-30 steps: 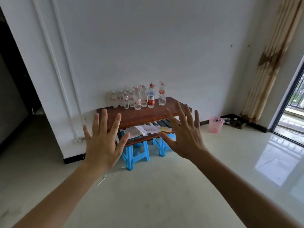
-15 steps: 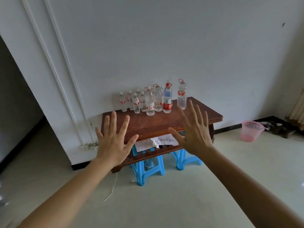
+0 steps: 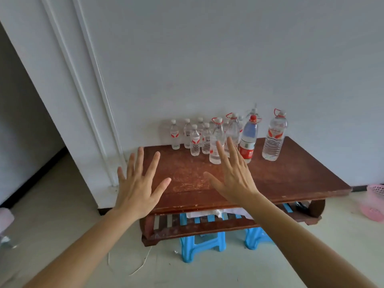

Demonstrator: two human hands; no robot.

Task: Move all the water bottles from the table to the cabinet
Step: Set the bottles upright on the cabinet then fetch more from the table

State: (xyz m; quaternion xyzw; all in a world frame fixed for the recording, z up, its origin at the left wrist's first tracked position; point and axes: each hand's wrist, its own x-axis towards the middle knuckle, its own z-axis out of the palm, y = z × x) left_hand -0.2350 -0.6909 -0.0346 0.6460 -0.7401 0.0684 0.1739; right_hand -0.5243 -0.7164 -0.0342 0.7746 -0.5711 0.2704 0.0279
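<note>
Several clear water bottles stand in a cluster along the back of a low brown wooden table (image 3: 291, 179), against the white wall. Small bottles (image 3: 195, 140) with white caps are at the left. Taller ones with red handles are at the right, among them a red-labelled bottle (image 3: 248, 140) and a large one (image 3: 274, 136) standing apart at the far right. My left hand (image 3: 139, 183) is spread open above the table's left front corner, holding nothing. My right hand (image 3: 232, 173) is spread open over the table's middle, its fingertips in front of the tall bottles. No cabinet is in view.
The table's lower slatted shelf (image 3: 199, 227) carries white paper, and blue plastic stools (image 3: 201, 244) stand beneath it. A pink basket (image 3: 374, 202) sits on the floor at the right edge. A dark doorway (image 3: 25, 125) opens at the left beyond a white wall corner.
The view has moved much closer to the table, which now fills the middle. Both hands stay spread open and now reach over the tabletop, the right one near the bottles.
</note>
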